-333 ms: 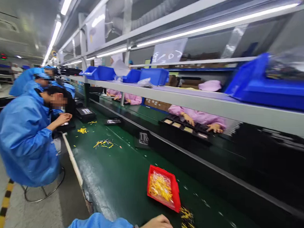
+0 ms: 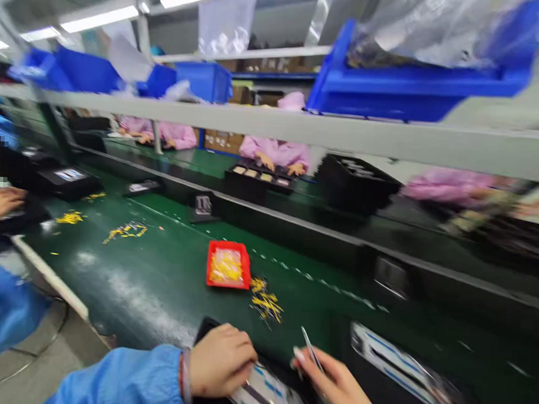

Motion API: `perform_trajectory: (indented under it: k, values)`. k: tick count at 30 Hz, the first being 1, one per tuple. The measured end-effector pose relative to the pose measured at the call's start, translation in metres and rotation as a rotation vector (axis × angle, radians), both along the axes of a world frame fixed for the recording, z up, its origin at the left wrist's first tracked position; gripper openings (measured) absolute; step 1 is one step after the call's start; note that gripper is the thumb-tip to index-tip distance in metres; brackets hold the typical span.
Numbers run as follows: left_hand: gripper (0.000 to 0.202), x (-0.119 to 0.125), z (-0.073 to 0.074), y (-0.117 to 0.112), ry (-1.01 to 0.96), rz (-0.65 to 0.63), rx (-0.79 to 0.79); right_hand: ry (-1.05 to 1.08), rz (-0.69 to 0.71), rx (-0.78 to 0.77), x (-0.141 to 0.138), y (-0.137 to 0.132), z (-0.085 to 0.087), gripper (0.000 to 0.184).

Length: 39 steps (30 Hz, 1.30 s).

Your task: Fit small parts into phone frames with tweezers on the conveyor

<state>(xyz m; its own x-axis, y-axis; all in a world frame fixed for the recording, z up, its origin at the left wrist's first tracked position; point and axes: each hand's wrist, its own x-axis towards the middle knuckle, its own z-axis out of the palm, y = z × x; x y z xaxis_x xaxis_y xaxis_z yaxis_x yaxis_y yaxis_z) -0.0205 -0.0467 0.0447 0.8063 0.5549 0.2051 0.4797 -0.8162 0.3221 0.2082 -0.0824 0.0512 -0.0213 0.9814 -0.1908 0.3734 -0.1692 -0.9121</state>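
Observation:
My left hand (image 2: 222, 360) rests over the near black tray (image 2: 207, 326), its fingers curled down and their tips hidden. White and blue strips (image 2: 267, 386) lie in that tray, partly under the hand. At the tray's right side, my right hand (image 2: 336, 384) grips a slim pair of metal tweezers (image 2: 311, 348), which point up and away. Whether anything small sits by its fingertips is too blurred to tell. Beyond my hands, a pile of yellow and black small pieces (image 2: 266, 302) lies beside a red bin (image 2: 209, 276) of bagged yellow pieces.
Another black tray with white and blue strips (image 2: 394, 362) is on the right. Further yellow piles (image 2: 126, 231) lie to the left on the green table (image 2: 160, 281). A shelf (image 2: 255, 118) with blue bins (image 2: 379, 97) spans above. A co-worker's hand (image 2: 4, 203) is at left.
The view has swung right and down, bringing my right hand with the tweezers and the near tray into sight. The red bin now appears further left and higher.

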Motion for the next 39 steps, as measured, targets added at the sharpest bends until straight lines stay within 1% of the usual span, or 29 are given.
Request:
perform_trajectory:
  k: [1,2,3,5,8,12,15,17,20,23,26,31,35,39]
  values:
    - [0.011,-0.004,0.001,-0.007,-0.025,-0.014,-0.052,0.079,-0.045,-0.069,0.001,-0.002,0.007,0.059]
    - [0.012,-0.007,0.0,-0.013,-0.043,-0.029,-0.103,0.176,-0.111,-0.085,0.001,-0.004,0.012,0.058]
    - [0.013,-0.01,-0.002,-0.019,-0.056,-0.054,-0.146,0.275,-0.163,-0.086,0.001,-0.007,0.015,0.057]
    - [0.014,-0.014,-0.007,-0.027,-0.051,-0.095,-0.203,0.396,-0.235,-0.044,-0.003,-0.012,0.015,0.055]
    - [0.015,-0.01,-0.012,-0.029,-0.007,-0.142,-0.204,0.542,-0.276,-0.018,-0.012,-0.019,0.001,0.053]
    - [0.015,0.007,-0.01,-0.019,0.079,-0.186,-0.179,0.811,-0.314,-0.031,-0.019,-0.022,-0.022,0.049]
    - [0.015,0.017,-0.01,-0.015,0.088,-0.218,-0.188,0.901,-0.366,0.007,-0.019,-0.022,-0.032,0.045]
    - [0.015,0.019,-0.013,-0.016,0.025,-0.241,-0.213,0.929,-0.394,0.037,-0.018,-0.023,-0.034,0.042]
    - [0.018,0.018,-0.019,-0.019,-0.092,-0.243,-0.233,0.927,-0.425,0.067,-0.017,-0.026,-0.034,0.037]
    - [0.019,0.02,-0.022,-0.018,-0.131,-0.207,-0.228,0.854,-0.404,0.098,-0.018,-0.031,-0.032,0.03]
    - [0.018,0.027,-0.022,-0.013,-0.107,-0.171,-0.194,0.773,-0.354,0.142,-0.016,-0.037,-0.034,0.03]
    - [0.017,0.036,-0.02,-0.006,-0.035,-0.123,-0.176,0.643,-0.384,0.211,-0.008,-0.044,-0.039,0.036]
    - [0.021,0.037,-0.021,-0.003,0.016,-0.129,-0.176,0.527,-0.357,0.263,-0.007,-0.05,-0.042,0.035]
    - [0.02,0.038,-0.022,-0.001,0.034,-0.147,-0.186,0.424,-0.356,0.291,-0.014,-0.052,-0.043,0.032]
